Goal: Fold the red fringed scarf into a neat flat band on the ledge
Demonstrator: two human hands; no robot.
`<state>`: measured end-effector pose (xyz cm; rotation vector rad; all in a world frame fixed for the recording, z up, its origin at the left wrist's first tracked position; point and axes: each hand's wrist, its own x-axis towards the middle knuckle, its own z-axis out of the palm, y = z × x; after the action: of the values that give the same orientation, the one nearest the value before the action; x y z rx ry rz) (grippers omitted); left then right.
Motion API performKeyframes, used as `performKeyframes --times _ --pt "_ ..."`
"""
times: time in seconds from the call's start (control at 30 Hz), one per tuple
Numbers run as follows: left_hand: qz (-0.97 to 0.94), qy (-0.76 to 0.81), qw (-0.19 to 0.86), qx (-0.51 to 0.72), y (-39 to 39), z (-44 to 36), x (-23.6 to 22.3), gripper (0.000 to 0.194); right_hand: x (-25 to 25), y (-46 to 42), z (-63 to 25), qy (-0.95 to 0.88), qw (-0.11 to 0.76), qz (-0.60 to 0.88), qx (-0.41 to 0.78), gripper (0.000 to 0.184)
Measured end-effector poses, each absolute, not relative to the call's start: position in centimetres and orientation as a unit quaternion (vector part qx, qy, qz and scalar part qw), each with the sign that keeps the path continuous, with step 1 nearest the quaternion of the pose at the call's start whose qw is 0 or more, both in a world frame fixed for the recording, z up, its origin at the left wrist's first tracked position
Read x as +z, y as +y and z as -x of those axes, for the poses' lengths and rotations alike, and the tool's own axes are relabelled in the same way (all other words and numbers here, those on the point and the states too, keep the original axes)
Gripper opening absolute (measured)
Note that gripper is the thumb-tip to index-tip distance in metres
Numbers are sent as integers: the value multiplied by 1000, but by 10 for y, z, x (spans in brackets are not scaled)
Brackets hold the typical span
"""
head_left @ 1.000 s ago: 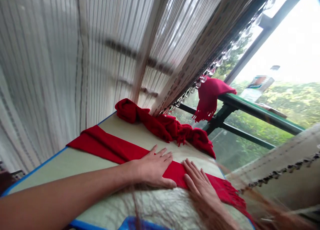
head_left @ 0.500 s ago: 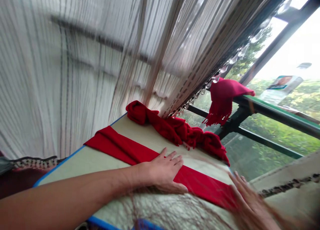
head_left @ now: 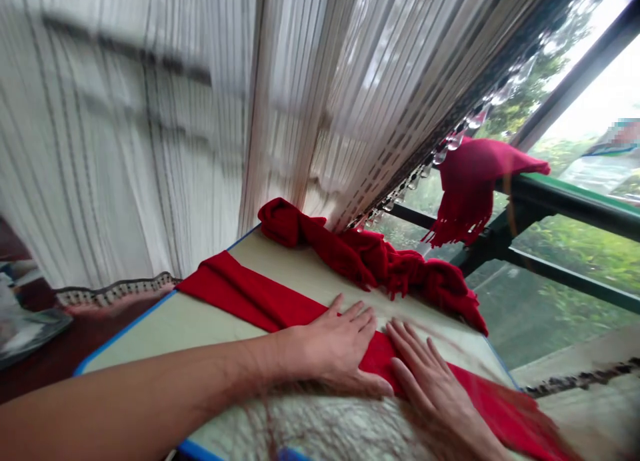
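A long red scarf (head_left: pixel 240 294) lies flat across a pale mat with a blue edge (head_left: pixel 150 331). My left hand (head_left: pixel 340 344) rests palm down on the scarf's middle, fingers stretched out. My right hand (head_left: pixel 433 377) lies flat beside it, fingers spread on the same scarf, almost touching the left. A second red scarf (head_left: pixel 370 261) lies bunched at the mat's far edge. A third red scarf (head_left: pixel 473 181) with a fringe hangs over the green railing (head_left: pixel 575 204).
White striped curtains (head_left: pixel 150 127) hang close behind the mat, with a beaded trim along one edge. A window with dark bars shows trees at right. A lace-edged cloth (head_left: pixel 580 381) lies at lower right. Blurred dark items sit at far left.
My right hand slid out to the right along the scarf, then came back beside the left hand. The left hand stayed pressed on the scarf. The view shifted left.
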<state>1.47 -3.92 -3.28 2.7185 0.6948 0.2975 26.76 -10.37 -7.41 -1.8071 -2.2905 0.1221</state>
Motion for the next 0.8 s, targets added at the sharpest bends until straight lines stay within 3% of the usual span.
performKeyframes --times 0.17,0.43,0.8 --pt "-953 242 161 85 -40 -13 -25 98 -85 -128 -338 -751 79 655 23 59" --pt "-951 250 157 92 -37 -15 -31 99 -101 -157 -435 -661 109 742 -8 59" --pt "-959 221 120 133 -36 -14 -25 79 -57 -140 -328 -702 162 691 50 60"
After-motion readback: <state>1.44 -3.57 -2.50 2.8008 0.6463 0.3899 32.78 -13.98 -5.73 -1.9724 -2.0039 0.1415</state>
